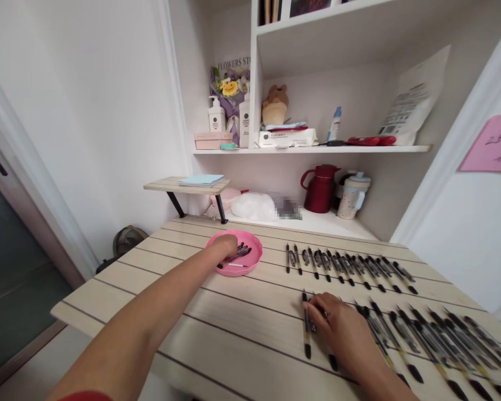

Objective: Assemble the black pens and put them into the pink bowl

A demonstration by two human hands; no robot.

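Note:
My left hand (pixel 225 248) is down in a round pink dish (pixel 254 259) at the table's middle. Its fingers curl downward and are mostly hidden; dark pens (pixel 241 253) and a thin white stick (pixel 237 265) lie beside them. My right hand (pixel 338 326) is low over the front row, thumb and fingertips closed together at a short dark piece (pixel 313 324); what they grip is partly covered. Just left of those fingertips lies a black-ended pen (pixel 306 326) with a yellowish section. Another pen tip (pixel 333 361) shows below the hand.
Behind runs a row of pens and short dark pieces (pixel 338 264); more of the front row (pixel 446 340) spreads right. A small raised stand (pixel 171 185) holds blue paper (pixel 201 180). A red jug (pixel 319 189) and a pale cup (pixel 353 195) stand at the back beneath a shelf (pixel 317 149).

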